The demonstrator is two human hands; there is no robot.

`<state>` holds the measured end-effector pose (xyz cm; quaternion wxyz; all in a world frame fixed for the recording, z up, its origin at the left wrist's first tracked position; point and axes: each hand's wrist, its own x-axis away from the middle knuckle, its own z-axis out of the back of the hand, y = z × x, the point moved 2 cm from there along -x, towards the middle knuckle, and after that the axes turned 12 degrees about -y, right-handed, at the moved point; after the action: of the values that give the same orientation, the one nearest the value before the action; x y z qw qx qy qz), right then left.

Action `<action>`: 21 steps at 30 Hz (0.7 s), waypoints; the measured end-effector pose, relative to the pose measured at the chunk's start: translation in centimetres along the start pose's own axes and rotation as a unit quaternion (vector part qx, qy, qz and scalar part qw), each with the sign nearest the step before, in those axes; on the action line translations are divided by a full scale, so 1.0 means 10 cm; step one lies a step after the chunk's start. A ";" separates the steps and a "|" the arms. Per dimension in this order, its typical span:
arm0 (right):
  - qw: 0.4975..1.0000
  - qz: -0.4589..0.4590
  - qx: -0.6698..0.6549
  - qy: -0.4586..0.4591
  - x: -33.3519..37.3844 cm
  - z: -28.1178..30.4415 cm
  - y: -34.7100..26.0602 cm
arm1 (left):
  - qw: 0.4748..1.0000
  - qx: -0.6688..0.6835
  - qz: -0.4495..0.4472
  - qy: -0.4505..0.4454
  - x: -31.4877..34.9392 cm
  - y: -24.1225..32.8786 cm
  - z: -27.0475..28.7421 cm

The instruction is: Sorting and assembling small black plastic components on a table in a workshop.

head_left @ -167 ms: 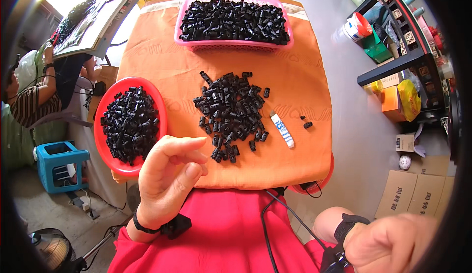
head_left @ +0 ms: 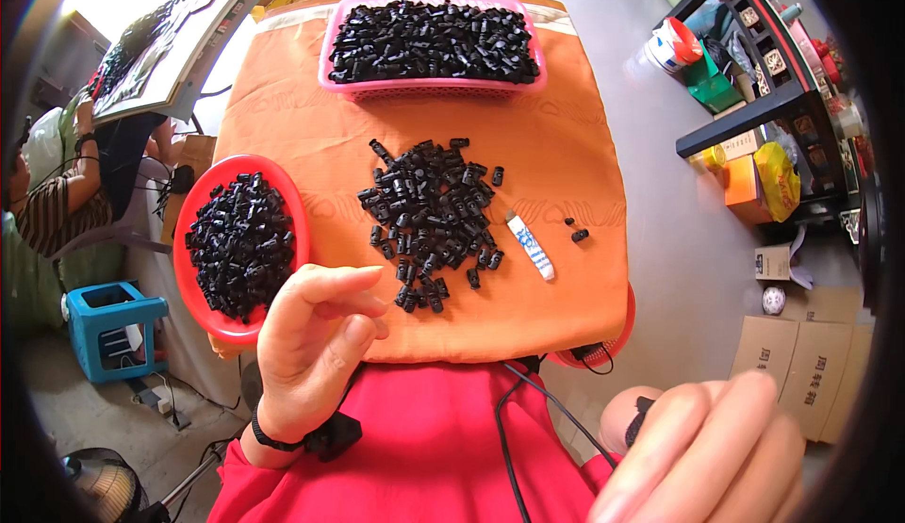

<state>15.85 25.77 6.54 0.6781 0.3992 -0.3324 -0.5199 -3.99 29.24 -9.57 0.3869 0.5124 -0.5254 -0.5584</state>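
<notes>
Nearest to the camera, the right hand (head_left: 716, 457) is very close to the lens at the lower right, blurred, with the fingers loosely together. It seems to hold nothing, but I cannot tell for sure because the palm side is hidden. It is well apart from the table.

A little farther, the left hand (head_left: 316, 335) hovers over the near edge of the orange cloth (head_left: 566, 118), between the red bowl (head_left: 287, 203) and the loose pile of small black plastic parts (head_left: 429, 221). Its fingers are curled inward and the thumb closes toward them. Whether a small part is pinched inside, the picture does not show. The hand touches neither the bowl nor the pile.

On the cloth, just right of the pile, lies a small white tube (head_left: 530, 245), and beyond it two single black pieces (head_left: 576, 231). At the far edge stands a pink basket (head_left: 339, 52) full of the same black parts.

I judge that the step in hand is a sorting of the parts, and that the left hand is between one pick and another. The next move probably calls for a fine pinch on one part at the near rim of the pile, without scattering the neighbours.
</notes>
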 end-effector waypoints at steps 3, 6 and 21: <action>0.974 0.091 -0.183 0.093 -0.86 0.22 -0.18 | 0.998 -0.004 0.028 0.061 0.10 0.02 0.03; 0.911 0.147 -0.347 0.167 -0.65 -0.04 -0.11 | 0.998 -0.012 0.026 0.051 0.11 -0.02 0.06; 0.104 0.368 -0.832 0.402 -0.64 -0.81 0.02 | 0.992 -0.046 -0.098 0.063 0.01 0.26 0.17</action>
<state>21.40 33.60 2.80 0.7278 -0.4362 0.5233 0.0793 -5.91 29.06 -7.18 0.3860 0.5771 -0.4208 -0.5839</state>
